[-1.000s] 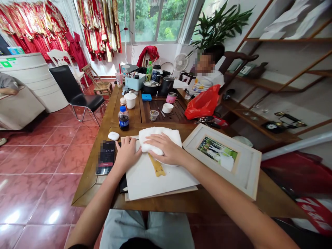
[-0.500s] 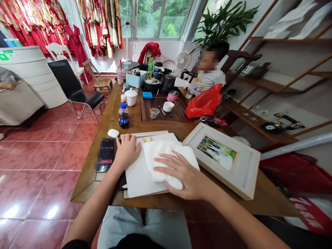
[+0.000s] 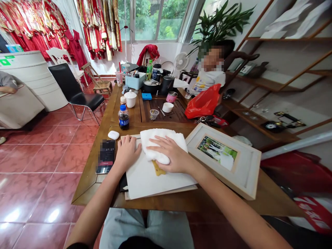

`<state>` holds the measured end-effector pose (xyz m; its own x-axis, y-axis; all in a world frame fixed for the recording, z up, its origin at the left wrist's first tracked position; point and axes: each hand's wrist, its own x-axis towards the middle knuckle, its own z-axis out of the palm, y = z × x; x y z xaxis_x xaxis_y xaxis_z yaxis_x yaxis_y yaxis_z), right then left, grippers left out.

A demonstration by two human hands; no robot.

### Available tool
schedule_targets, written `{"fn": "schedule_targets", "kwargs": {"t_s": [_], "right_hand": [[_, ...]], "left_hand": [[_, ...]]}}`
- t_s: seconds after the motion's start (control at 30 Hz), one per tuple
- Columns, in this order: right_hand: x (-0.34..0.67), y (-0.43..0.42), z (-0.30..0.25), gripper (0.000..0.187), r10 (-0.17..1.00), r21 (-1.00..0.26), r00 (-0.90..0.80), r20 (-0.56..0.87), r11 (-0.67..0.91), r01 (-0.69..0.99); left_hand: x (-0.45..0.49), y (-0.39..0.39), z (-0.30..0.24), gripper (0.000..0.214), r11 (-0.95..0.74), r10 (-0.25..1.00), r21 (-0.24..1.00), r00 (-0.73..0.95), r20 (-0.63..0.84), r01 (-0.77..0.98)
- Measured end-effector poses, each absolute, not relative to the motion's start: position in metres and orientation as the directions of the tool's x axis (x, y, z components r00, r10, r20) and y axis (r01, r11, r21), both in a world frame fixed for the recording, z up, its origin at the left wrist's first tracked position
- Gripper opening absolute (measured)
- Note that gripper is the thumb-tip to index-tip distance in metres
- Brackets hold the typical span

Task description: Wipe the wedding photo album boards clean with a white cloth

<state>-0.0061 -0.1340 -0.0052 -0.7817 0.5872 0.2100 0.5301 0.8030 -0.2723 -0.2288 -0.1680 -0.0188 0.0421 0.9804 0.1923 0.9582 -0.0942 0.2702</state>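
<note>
My left hand (image 3: 127,152) lies flat on the upper left of a white board (image 3: 141,185), fingers stretched out. On the same board, my right hand (image 3: 172,154) presses down on a folded white cloth (image 3: 150,139), fingers spread over it and thumb at its lower edge. A yellow-gold flat piece (image 3: 158,169) shows partly below the cloth; the rest of it is hidden. Under the board, a pale wooden edge (image 3: 181,189) sticks out, and something black shows at its left. To the right rests a light wood picture frame (image 3: 190,140) holding a photo.
A phone (image 3: 107,155) and a white case (image 3: 113,135) lie left of my left hand. A blue-capped bottle (image 3: 123,119) stands behind them. Farther back are a white lidded cup (image 3: 130,99), a white bowl (image 3: 168,107) and a red plastic bag (image 3: 203,102). A person sits beyond the bag.
My right hand and the cloth have moved up and left across the board. The lower yellow-gold piece has come into view, while the yellow strips at the top are now covered. My left hand stays put.
</note>
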Motion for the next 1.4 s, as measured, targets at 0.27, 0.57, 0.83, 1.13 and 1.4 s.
{"fn": "schedule_targets", "kwargs": {"t_s": [0.27, 0.57, 0.83, 1.13, 1.4], "right_hand": [[0.027, -0.203, -0.005, 0.071, 0.552, -0.257, -0.814, 0.18, 0.825, 0.503], [0.014, -0.174, -0.008, 0.06, 0.602, -0.286, -0.778, 0.179, 0.788, 0.545], [-0.011, -0.142, -0.009, 0.053, 0.647, -0.278, -0.724, 0.24, 0.76, 0.587], [0.019, -0.196, -0.011, 0.058, 0.634, -0.293, -0.736, 0.236, 0.769, 0.569], [0.004, -0.168, -0.008, 0.054, 0.661, -0.295, -0.719, 0.216, 0.746, 0.597]], "left_hand": [[-0.227, -0.168, -0.019, 0.027, -0.083, 0.983, 0.28, 0.032, 0.182, 0.956], [-0.23, -0.165, -0.022, 0.026, -0.129, 0.977, 0.276, 0.075, 0.197, 0.953], [-0.23, -0.166, -0.02, 0.028, -0.131, 0.975, 0.276, 0.074, 0.208, 0.952], [-0.23, -0.163, -0.022, 0.03, -0.114, 0.975, 0.289, 0.051, 0.217, 0.95], [-0.231, -0.163, -0.02, 0.03, -0.142, 0.973, 0.288, 0.081, 0.214, 0.947]]}}
